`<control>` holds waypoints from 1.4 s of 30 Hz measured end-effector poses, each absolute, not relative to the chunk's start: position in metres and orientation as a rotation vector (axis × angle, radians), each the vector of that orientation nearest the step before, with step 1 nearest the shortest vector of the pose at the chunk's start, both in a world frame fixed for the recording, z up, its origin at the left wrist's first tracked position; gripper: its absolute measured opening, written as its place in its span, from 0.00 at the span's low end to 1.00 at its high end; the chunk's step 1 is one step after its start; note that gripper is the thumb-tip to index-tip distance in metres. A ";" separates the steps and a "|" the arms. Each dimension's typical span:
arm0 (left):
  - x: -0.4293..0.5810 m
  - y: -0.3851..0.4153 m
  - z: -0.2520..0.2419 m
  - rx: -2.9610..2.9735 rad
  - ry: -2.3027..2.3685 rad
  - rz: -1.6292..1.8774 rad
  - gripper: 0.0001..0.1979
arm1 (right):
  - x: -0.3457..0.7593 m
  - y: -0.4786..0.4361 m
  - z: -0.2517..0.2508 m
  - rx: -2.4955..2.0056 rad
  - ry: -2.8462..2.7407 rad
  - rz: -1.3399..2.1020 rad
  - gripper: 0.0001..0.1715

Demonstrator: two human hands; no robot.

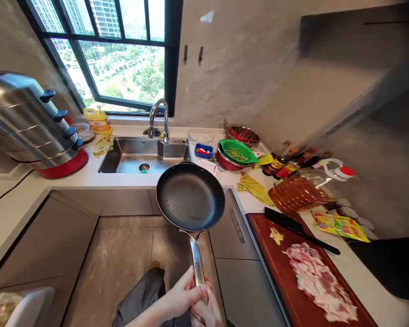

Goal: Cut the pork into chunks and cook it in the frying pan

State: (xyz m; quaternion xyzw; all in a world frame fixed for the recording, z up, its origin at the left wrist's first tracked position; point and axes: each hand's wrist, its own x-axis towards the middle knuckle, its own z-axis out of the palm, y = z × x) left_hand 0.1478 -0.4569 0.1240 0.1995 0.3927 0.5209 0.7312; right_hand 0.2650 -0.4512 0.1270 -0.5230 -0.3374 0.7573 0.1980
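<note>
I hold a black non-stick frying pan (190,196) out in front of me, above the floor, by its steel handle (197,263). My left hand (181,296) wraps round the handle's end from the left. My right hand (207,313) is closed on the same handle just below it. The pan looks empty apart from a faint streak. Its far rim hangs near the counter edge in front of the sink (143,156).
To the right, a red cutting board (279,263) carries sliced raw meat (318,279) and a black knife (298,229). An oil bottle (303,190), sauce bottles, yellow gloves (254,187) and a green colander (236,152) crowd the counter. A stacked steamer (34,122) stands left.
</note>
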 end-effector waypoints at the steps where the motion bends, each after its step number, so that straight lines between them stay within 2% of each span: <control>1: 0.129 -0.448 0.126 0.418 0.894 1.181 0.25 | 0.243 -0.441 0.129 -1.443 -0.922 2.160 0.34; 4: 0.079 -0.419 0.128 0.371 0.969 1.266 0.26 | 0.182 -0.404 0.137 -1.323 -0.886 2.316 0.36; 9: 0.007 -0.360 0.120 0.325 1.068 1.330 0.24 | 0.100 -0.330 0.134 -1.154 -0.953 2.462 0.27; 12: -0.026 -0.323 0.109 0.300 1.112 1.359 0.22 | 0.064 -0.287 0.126 -1.125 -0.973 2.514 0.25; 20: -0.080 -0.245 0.093 0.215 1.222 1.408 0.21 | 0.007 -0.198 0.111 -1.128 -0.955 2.699 0.26; 35: -0.133 -0.247 0.086 0.096 1.194 1.266 0.23 | -0.037 -0.210 0.084 -1.283 -0.802 2.715 0.26; 42: -0.138 -0.243 0.076 -0.003 1.325 1.117 0.27 | -0.023 -0.206 0.070 -1.151 -1.417 2.706 0.31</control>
